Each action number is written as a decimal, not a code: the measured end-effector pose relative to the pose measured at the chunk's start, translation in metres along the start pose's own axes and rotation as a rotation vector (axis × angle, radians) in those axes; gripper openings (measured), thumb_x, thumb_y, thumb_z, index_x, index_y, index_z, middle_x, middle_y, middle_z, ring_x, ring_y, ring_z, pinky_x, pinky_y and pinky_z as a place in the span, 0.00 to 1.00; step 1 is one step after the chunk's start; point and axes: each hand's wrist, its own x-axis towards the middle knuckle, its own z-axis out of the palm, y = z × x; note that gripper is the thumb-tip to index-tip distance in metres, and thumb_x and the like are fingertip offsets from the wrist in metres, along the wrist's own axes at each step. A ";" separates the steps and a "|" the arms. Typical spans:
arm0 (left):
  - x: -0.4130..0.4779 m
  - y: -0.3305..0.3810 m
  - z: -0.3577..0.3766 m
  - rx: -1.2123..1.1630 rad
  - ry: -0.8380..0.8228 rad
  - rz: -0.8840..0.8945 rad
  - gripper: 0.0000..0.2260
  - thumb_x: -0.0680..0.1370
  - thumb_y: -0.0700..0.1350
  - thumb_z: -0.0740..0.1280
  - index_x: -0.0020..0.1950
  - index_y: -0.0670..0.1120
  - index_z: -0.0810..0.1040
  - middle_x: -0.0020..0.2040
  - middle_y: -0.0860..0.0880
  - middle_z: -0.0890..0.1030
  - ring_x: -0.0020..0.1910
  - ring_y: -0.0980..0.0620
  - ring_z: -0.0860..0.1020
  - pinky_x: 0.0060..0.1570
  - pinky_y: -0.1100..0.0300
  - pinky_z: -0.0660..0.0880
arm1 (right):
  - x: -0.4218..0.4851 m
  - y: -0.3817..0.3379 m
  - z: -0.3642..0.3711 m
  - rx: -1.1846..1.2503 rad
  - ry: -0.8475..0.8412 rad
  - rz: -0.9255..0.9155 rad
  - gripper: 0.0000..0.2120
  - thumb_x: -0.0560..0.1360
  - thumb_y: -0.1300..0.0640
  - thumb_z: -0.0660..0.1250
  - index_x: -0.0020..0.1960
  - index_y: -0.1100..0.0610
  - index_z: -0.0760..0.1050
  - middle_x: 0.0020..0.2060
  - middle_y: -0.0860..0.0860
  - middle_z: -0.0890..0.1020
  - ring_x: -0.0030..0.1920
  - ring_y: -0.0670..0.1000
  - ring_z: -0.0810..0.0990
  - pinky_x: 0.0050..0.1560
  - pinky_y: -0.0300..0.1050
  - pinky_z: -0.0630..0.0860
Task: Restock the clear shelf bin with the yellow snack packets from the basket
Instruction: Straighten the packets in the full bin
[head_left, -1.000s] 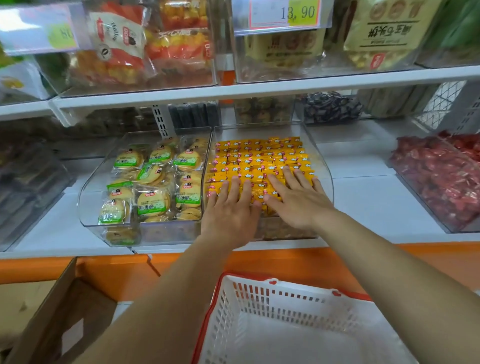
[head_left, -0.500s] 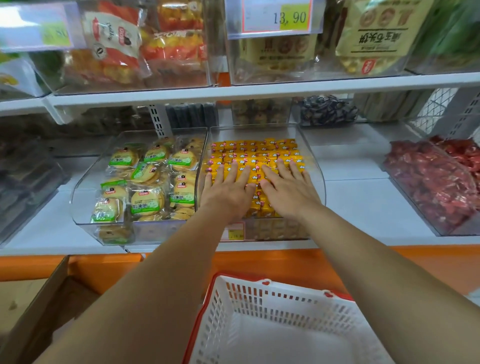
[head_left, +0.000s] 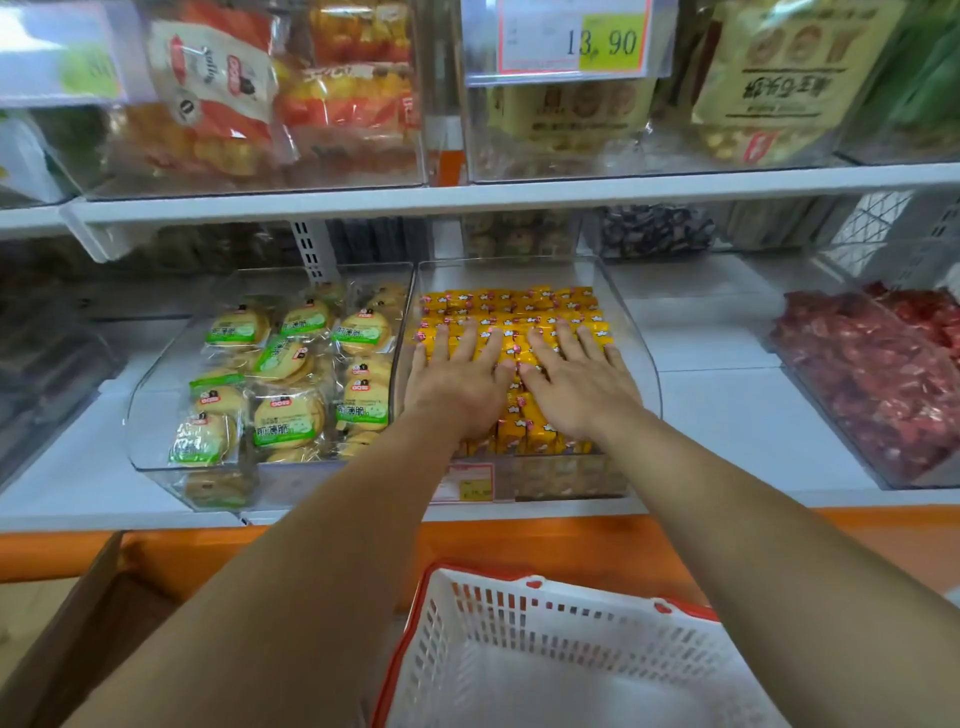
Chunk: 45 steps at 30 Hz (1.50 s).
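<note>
Lying in rows inside the clear shelf bin (head_left: 638, 358), the yellow snack packets (head_left: 511, 306) sit under the flat, straight-fingered left hand (head_left: 457, 382) and right hand (head_left: 582, 387), now slid further back, while the basket (head_left: 467, 629) looks empty, so restocking seems nearly done.

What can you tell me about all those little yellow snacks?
The yellow packets are small, shiny wrappers with red and white marks, packed in neat rows. They fill the clear bin on the white shelf, beside green-labelled biscuits. The left hand and right hand both lie flat on top, fingers straight.
</note>
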 end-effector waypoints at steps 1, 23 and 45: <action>0.005 0.000 0.001 0.009 -0.007 0.007 0.26 0.84 0.61 0.40 0.82 0.60 0.41 0.84 0.52 0.40 0.82 0.43 0.39 0.78 0.40 0.39 | 0.004 0.000 0.002 -0.020 -0.007 0.003 0.29 0.81 0.35 0.39 0.80 0.40 0.41 0.81 0.48 0.40 0.80 0.53 0.38 0.78 0.58 0.40; -0.112 -0.010 0.011 0.111 0.025 0.256 0.28 0.84 0.62 0.50 0.83 0.60 0.46 0.84 0.50 0.48 0.83 0.40 0.46 0.79 0.42 0.51 | -0.110 0.007 0.018 -0.157 0.075 -0.219 0.36 0.77 0.32 0.51 0.80 0.43 0.45 0.81 0.49 0.50 0.81 0.54 0.48 0.78 0.55 0.48; -0.139 -0.004 0.009 0.010 0.210 0.192 0.25 0.79 0.62 0.59 0.75 0.57 0.67 0.72 0.51 0.70 0.71 0.42 0.66 0.62 0.47 0.75 | -0.135 0.000 0.003 -0.093 0.208 -0.173 0.28 0.74 0.36 0.59 0.71 0.47 0.71 0.65 0.49 0.74 0.62 0.54 0.75 0.60 0.49 0.75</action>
